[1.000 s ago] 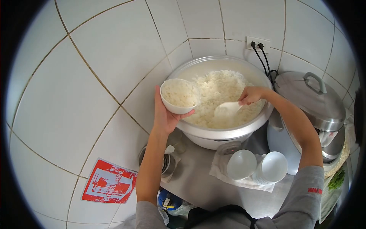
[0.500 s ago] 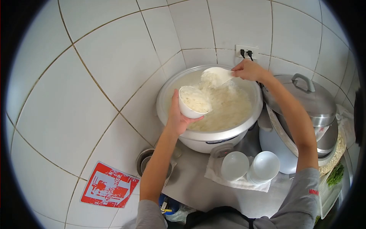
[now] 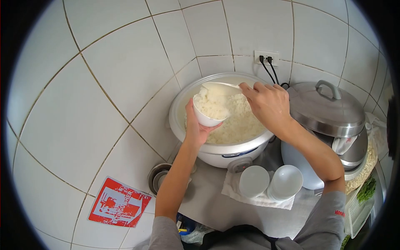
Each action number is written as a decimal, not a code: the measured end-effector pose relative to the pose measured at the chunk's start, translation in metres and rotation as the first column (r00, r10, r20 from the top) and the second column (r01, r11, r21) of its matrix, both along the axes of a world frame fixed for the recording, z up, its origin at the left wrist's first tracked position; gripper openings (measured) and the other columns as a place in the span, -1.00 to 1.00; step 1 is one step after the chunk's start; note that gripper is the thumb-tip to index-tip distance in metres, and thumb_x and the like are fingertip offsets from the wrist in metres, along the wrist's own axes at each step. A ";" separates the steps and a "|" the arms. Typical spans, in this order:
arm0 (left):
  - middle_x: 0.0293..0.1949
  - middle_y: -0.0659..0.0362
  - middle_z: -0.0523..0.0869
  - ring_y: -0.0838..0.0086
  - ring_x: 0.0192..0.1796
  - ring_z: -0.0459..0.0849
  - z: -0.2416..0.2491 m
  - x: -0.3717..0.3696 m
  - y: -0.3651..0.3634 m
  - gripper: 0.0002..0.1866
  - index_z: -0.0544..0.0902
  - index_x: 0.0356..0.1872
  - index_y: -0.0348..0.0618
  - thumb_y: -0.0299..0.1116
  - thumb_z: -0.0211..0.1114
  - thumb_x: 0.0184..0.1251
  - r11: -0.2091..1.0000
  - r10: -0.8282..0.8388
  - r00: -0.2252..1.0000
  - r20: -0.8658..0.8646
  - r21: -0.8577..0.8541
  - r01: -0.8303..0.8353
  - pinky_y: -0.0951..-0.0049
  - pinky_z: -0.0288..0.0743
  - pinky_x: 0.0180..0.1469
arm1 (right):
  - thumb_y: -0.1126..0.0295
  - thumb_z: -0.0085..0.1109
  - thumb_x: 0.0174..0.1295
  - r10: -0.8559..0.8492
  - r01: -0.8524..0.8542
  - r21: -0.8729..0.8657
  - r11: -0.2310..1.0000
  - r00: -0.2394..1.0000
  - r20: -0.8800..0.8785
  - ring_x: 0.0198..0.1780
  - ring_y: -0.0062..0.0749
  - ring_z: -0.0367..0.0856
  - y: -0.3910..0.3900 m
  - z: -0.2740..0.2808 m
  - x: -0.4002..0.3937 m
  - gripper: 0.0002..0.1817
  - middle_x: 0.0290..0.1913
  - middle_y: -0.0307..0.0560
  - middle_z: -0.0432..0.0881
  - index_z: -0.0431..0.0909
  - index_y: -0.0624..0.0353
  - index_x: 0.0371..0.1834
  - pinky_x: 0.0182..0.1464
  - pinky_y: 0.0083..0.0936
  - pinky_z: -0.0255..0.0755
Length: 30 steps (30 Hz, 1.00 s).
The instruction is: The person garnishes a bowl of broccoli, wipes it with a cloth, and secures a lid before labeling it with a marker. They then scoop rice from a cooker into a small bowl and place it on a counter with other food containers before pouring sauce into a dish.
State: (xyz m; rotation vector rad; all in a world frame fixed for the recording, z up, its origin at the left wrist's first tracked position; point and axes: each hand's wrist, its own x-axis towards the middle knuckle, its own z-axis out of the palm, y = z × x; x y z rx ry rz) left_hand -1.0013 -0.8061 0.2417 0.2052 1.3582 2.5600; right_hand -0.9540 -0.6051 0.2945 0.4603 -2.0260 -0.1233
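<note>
My left hand (image 3: 196,127) is wrapped round a small white bowl (image 3: 207,120), tilted over the near-left part of a large white cooker (image 3: 250,146). Cooked rice (image 3: 213,107) fills the bowl and rises above its rim. In my right hand (image 3: 268,102) is the handle of a white rice paddle (image 3: 221,88). The blade lies at the top of the bowl, against the rice in it. More rice (image 3: 241,127) lies inside the open cooker below.
Stacked white bowls (image 3: 286,182) stand on a folded cloth (image 3: 233,189) in front of the cooker. At the right is a second cooker with a metal lid (image 3: 327,110). Metal bowls (image 3: 156,175) sit at the left, near the wall. Two plugs fill an outlet (image 3: 266,57).
My right hand has moved left and down, bringing the paddle from above the cooker's rice to the bowl. The rice in the bowl is now higher. My left hand has barely moved.
</note>
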 end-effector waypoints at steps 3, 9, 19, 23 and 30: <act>0.17 0.12 0.42 0.18 0.18 0.42 -0.005 0.000 -0.001 -0.31 0.30 0.20 0.01 0.29 -0.20 0.22 0.999 0.042 0.998 -0.045 0.007 -0.041 -0.02 0.35 0.09 | 0.45 0.10 -0.09 0.050 -0.050 0.015 0.999 0.999 0.007 -0.58 -0.38 0.52 -0.001 -0.003 0.010 -0.66 -0.59 -0.22 0.48 0.57 0.02 -0.16 -0.49 -0.49 0.34; 0.17 0.10 0.42 0.17 0.17 0.42 -0.003 0.003 0.000 -0.32 0.29 0.21 0.00 0.26 -0.21 0.23 0.998 0.034 0.999 -0.009 0.057 -0.034 -0.01 0.36 0.09 | 0.41 0.11 -0.09 0.089 -0.089 -0.065 0.994 0.996 0.005 -0.60 -0.40 0.51 -0.001 0.005 0.017 -0.70 -0.61 -0.25 0.46 0.58 -0.03 -0.21 -0.54 -0.46 0.34; 0.21 0.01 0.37 -0.02 0.16 0.42 -0.011 0.001 0.017 -0.29 0.27 0.25 -0.04 0.26 -0.21 0.25 0.969 -0.236 0.969 0.068 0.097 0.229 0.03 0.41 0.09 | 0.38 0.11 0.03 -0.009 0.008 0.020 1.000 0.998 0.057 -0.65 -0.34 0.50 0.037 -0.002 -0.006 -0.79 -0.64 -0.22 0.48 0.61 -0.04 -0.24 -0.62 -0.42 0.32; 0.20 -0.02 0.37 -0.11 0.14 0.43 -0.010 -0.001 0.036 -0.28 0.25 0.26 -0.06 0.26 -0.25 0.27 0.944 -0.310 0.948 0.073 0.147 0.297 0.08 0.45 0.07 | 0.36 0.12 0.05 -0.064 0.068 -0.129 0.989 0.997 0.035 -0.63 -0.31 0.52 0.052 0.010 0.007 -0.83 -0.61 -0.20 0.50 0.61 -0.05 -0.27 -0.63 -0.40 0.33; 0.20 -0.04 0.38 -0.11 0.13 0.44 -0.010 0.003 0.054 -0.28 0.25 0.26 -0.07 0.27 -0.31 0.28 0.924 -0.339 0.938 0.078 0.214 0.316 0.18 0.49 0.04 | 0.34 0.14 0.06 -0.022 0.044 -0.150 0.988 0.989 0.147 -0.62 -0.29 0.53 0.048 -0.002 0.029 -0.84 -0.60 -0.19 0.51 0.60 -0.05 -0.27 -0.61 -0.39 0.36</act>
